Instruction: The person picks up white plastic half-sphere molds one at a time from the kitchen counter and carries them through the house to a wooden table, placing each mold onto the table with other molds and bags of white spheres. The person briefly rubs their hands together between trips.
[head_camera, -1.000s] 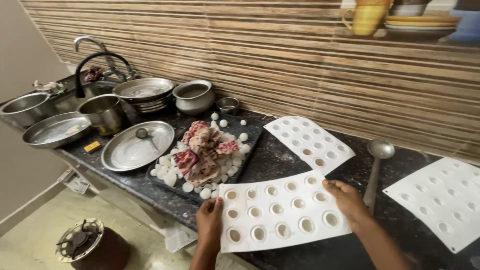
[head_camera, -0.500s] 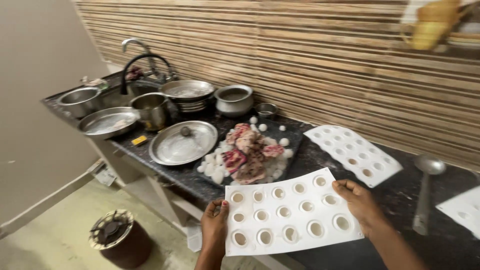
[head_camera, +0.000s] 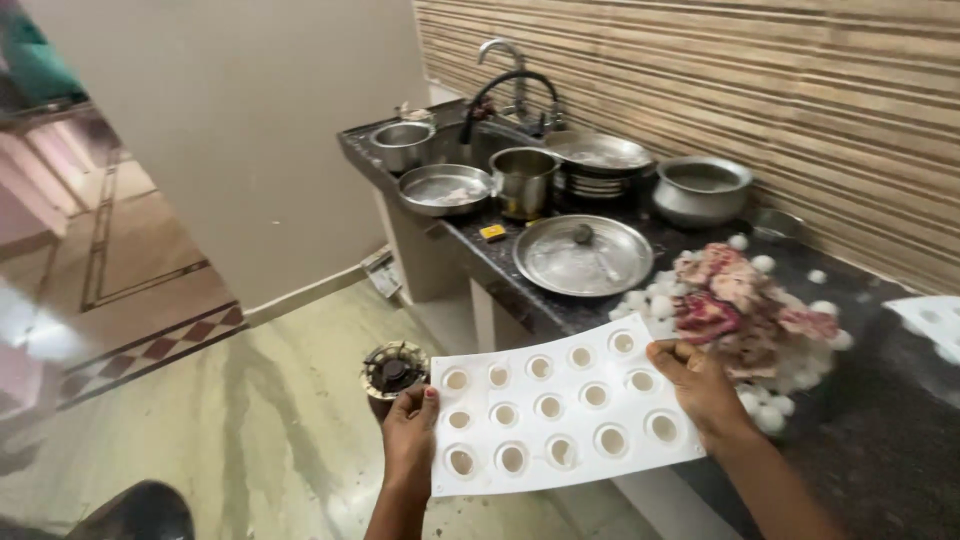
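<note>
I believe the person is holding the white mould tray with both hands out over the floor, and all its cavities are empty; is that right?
Not quite: the head view shows the cavities filled with a pale mixture, not empty. The rest stands: the left hand and right hand hold the white mould tray out over the floor.

White dimpled mould sheet (head_camera: 555, 410) held level, off the counter.

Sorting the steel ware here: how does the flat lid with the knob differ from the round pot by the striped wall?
The lid is flat and shallow, with a small knob in the middle; the pot is deep, round-bellied and open-topped. The lid lies near the counter's front edge; the pot stands at the back against the wall. Both are round, bare grey metal.
</note>
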